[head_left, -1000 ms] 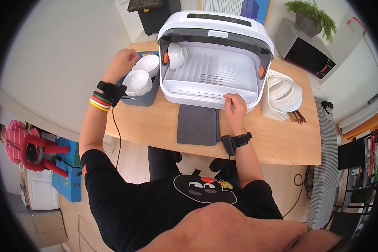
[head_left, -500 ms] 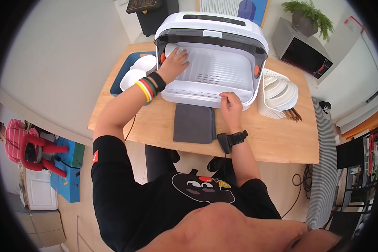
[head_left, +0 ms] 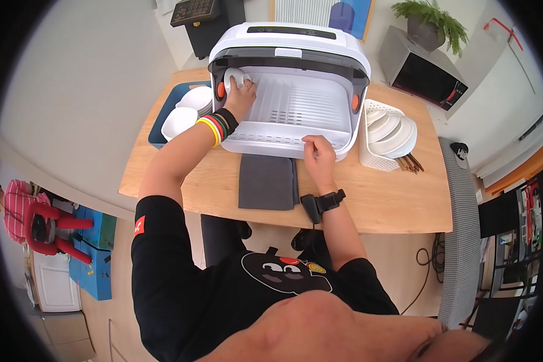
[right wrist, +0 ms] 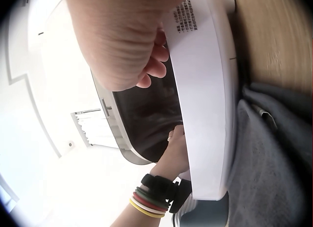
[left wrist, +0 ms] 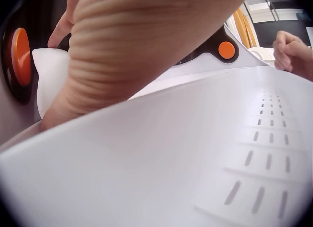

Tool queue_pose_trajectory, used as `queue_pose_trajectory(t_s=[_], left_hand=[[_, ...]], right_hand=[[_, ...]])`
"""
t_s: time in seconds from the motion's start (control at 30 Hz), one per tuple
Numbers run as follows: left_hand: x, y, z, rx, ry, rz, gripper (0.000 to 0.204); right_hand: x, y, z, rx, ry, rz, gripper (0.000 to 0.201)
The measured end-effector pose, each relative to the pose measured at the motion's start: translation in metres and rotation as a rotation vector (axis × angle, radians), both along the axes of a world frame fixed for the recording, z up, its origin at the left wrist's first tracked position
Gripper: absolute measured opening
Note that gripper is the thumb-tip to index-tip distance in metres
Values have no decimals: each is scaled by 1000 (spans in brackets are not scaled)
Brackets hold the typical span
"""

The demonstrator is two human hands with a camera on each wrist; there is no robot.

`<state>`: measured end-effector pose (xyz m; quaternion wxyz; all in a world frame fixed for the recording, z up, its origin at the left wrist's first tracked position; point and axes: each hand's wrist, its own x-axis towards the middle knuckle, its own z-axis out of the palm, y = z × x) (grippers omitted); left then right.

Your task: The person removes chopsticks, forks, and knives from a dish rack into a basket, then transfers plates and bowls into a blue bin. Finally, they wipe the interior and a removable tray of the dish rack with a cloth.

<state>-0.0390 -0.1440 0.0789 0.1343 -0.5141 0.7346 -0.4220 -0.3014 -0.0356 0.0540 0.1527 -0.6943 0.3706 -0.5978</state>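
Note:
A white bowl (head_left: 235,78) stands tilted at the left end inside a white dish-drying cabinet (head_left: 286,146), whose dark see-through cover is raised. My left hand (head_left: 240,99) reaches in over the front wall and grips this bowl, hiding much of it. In the left wrist view, the bowl (left wrist: 49,72) sits close beside an orange round knob (left wrist: 21,57), with a finger at its upper rim. My right hand (head_left: 321,161) is at the cabinet's front edge, fingers loosely curled; in the right wrist view its fingertips (right wrist: 155,68) hang by the rim, holding nothing.
Left of the cabinet, a blue bin (head_left: 157,134) holds two stacks of white bowls (head_left: 180,122). To the right, a white perforated basket (head_left: 371,158) has plates and brown chopsticks (head_left: 410,163). A folded dark grey cloth (head_left: 268,184) lies in front. A microwave (head_left: 425,75) stands behind.
My left hand has moved from the blue bin rightward into the cabinet and taken hold of the bowl, which now sits against the left end. My right hand stays at the front edge.

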Motion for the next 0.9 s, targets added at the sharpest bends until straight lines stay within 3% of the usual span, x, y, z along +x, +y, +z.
queue_pose_trajectory(t_s=[0.5,0.7,0.8,0.9], left_hand=[[-1,16,23,47,2,-56,19],[1,36,40,3,103,-201,22],[-5,60,50,21,283,-343,37],[-20,101,68,194,708,-439,70]], right_hand=[[1,0,0,-17,10,-19,12],[1,-1,-2,-14,-1,-17,13],[1,-1,-2,-14,2,-12,13],[1,-1,-2,-23,4,-12,13]])
